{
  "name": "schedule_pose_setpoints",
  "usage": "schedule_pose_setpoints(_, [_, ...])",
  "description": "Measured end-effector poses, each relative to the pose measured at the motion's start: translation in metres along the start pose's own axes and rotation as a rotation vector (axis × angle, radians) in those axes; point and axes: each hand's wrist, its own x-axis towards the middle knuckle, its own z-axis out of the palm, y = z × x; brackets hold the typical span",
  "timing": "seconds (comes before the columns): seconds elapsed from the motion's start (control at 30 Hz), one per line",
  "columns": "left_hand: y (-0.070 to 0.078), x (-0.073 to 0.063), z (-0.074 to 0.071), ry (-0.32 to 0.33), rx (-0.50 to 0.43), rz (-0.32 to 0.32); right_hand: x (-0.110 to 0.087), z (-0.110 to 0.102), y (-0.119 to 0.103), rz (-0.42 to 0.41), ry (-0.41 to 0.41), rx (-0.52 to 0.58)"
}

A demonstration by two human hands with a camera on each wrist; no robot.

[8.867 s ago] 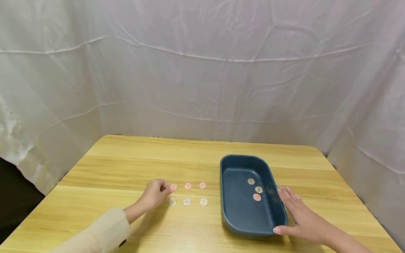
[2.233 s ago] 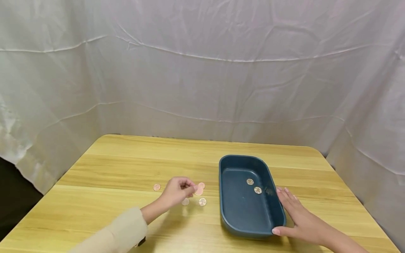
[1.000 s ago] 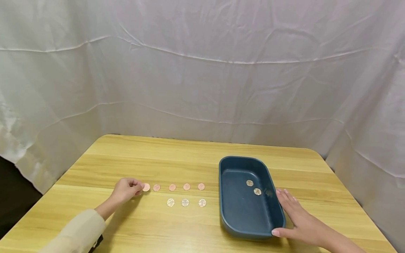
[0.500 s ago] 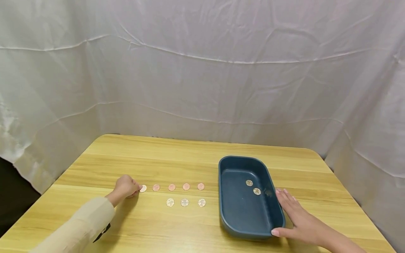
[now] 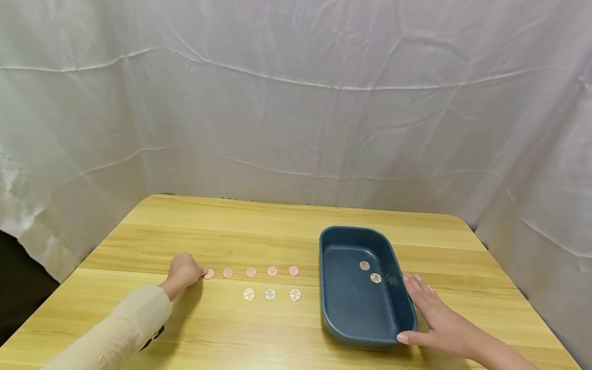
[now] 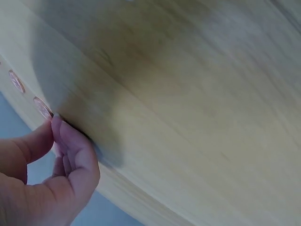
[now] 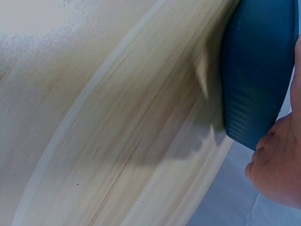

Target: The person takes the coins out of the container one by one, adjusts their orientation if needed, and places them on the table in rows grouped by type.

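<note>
In the head view my left hand (image 5: 183, 273) is at the left end of a row of copper-coloured coins (image 5: 251, 272) on the table. Its thumb and index finger pinch the edge of the leftmost copper coin (image 5: 209, 274), which lies flat in line with the others. The left wrist view shows the two fingertips meeting at that coin (image 6: 43, 107). Nearer me is a shorter row of three silvery-gold coins (image 5: 270, 294). My right hand (image 5: 437, 321) rests against the right side of a dark blue box (image 5: 344, 336), fingers extended along its wall and thumb at the near corner.
Two silvery-gold coins (image 5: 375, 278) lie inside the box near its right wall. The wooden table (image 5: 231, 226) has a rounded far edge, with a pale grey curtain (image 5: 296, 128) hanging behind and at both sides.
Since the oldest frame, the box's copper coin has gone and the copper row has grown leftward. Lately the left hand has set the leftmost coin slightly further left. The right hand stays put.
</note>
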Motion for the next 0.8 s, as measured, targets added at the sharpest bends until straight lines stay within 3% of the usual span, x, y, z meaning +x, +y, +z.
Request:
schedule_pose_setpoints(0.2, [0.011, -0.005, 0.002, 0.032, -0.017, 0.055, 0.0, 0.0, 0.0, 0.018, -0.016, 0.02])
schedule_pose_setpoints(0.47, [0.047, -0.015, 0.01, 0.109, -0.065, 0.189, -0.001, -0.001, -0.001, 0.036, -0.023, 0.069])
schedule_pose_setpoints(0.63, [0.074, -0.027, 0.02, 0.097, -0.155, 0.305, -0.001, 0.0, -0.001, -0.026, 0.016, -0.001])
schedule_pose_setpoints(0.8, [0.099, -0.04, 0.035, 0.015, -0.266, 0.329, -0.001, 0.0, -0.001, -0.106, 0.06, -0.08])
